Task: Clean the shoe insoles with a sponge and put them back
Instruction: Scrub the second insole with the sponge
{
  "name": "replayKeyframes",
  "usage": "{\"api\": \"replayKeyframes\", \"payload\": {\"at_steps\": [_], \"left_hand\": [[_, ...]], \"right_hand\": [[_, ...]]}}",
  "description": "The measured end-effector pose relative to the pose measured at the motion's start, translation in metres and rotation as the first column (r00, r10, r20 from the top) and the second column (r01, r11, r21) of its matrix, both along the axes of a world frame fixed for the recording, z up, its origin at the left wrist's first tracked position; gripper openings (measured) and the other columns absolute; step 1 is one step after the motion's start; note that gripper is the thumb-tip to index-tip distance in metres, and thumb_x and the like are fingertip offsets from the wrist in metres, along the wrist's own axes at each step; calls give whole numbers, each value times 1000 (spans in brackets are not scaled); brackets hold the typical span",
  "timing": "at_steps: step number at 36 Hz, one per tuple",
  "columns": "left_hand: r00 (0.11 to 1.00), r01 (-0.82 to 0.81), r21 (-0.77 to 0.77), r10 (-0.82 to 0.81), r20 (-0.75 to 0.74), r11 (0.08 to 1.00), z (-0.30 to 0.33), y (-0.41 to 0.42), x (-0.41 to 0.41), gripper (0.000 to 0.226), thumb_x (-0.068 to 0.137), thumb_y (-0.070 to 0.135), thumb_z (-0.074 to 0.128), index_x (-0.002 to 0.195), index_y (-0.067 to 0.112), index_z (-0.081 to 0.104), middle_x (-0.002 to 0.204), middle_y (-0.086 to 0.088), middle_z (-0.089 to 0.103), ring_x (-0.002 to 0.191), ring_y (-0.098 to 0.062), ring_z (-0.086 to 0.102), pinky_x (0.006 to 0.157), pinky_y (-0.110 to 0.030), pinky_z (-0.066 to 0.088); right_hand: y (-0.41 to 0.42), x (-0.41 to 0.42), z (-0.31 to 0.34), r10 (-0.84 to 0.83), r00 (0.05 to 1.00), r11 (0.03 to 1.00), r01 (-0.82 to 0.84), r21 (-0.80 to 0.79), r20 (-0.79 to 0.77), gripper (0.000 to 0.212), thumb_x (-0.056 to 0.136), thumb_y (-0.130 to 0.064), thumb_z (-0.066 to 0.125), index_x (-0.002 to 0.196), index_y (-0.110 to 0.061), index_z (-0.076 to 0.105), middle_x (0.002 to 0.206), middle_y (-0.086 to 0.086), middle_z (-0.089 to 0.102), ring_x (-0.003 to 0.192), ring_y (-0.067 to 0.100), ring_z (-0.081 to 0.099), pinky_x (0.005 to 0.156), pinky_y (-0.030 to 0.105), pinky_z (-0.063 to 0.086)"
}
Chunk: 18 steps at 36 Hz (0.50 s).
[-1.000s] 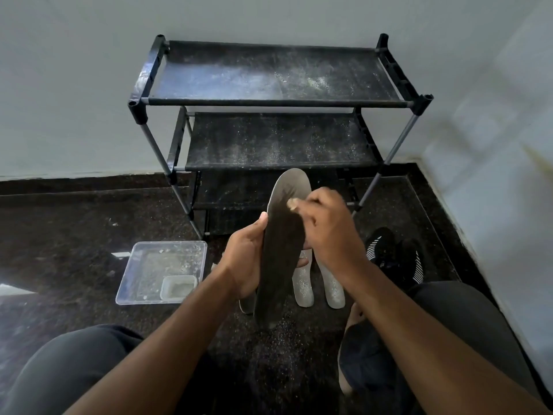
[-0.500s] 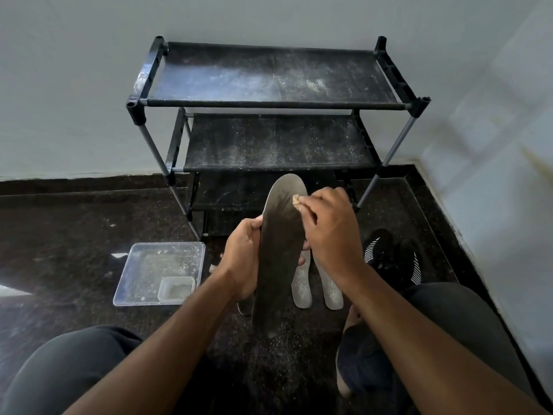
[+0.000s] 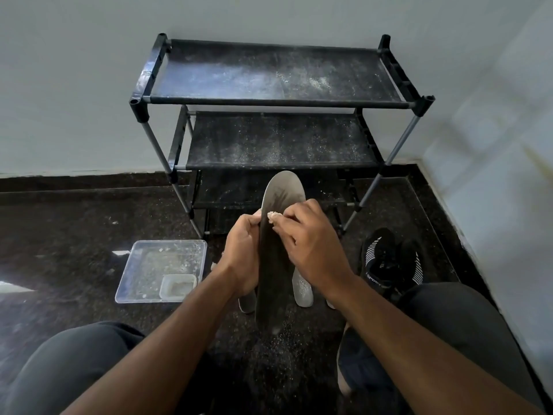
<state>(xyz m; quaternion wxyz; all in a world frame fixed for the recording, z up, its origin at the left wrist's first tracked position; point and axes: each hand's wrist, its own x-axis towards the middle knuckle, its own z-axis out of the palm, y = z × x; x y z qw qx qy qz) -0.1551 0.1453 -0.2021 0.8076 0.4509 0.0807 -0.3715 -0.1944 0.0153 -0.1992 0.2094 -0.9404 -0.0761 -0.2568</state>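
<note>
The left hand point(image 3: 244, 253) grips the upright insole point(image 3: 273, 259) by its edge; the right hand point(image 3: 311, 247) pinches a sponge point(image 3: 273, 216) against its face, fingers curled.

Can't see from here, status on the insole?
Left hand grips insole upright. Right hand pinches sponge against it. Nothing in the way.

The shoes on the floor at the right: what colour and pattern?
Black shoes with white stripes, clearest in the head view.
</note>
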Motion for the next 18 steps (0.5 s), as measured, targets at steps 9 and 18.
{"api": "replayKeyframes", "payload": {"at_steps": [9, 18], "left_hand": [[999, 24, -70, -22, 27, 997, 2, -1, -1, 54, 104, 24, 21, 136, 7, 61, 119, -23, 71, 98, -33, 72, 86, -58, 59], [1000, 19, 5, -18, -19, 1000, 2, -1, -2, 62, 110, 49, 26, 124, 11, 74, 123, -21, 72, 101, -31, 74, 87, -48, 58]], "right_hand": [[-17, 6, 7, -213, 977, 971, 213, 109, -12, 17, 95, -11, 66, 110, -5, 72, 97, 3, 62, 96, 19, 50, 85, 28, 47], [-12, 8, 3, -111, 994, 993, 110, 41, 21, 12, 92, -12, 70, 103, -10, 76, 87, 2, 61, 87, 22, 52, 73, 39, 50]]}}
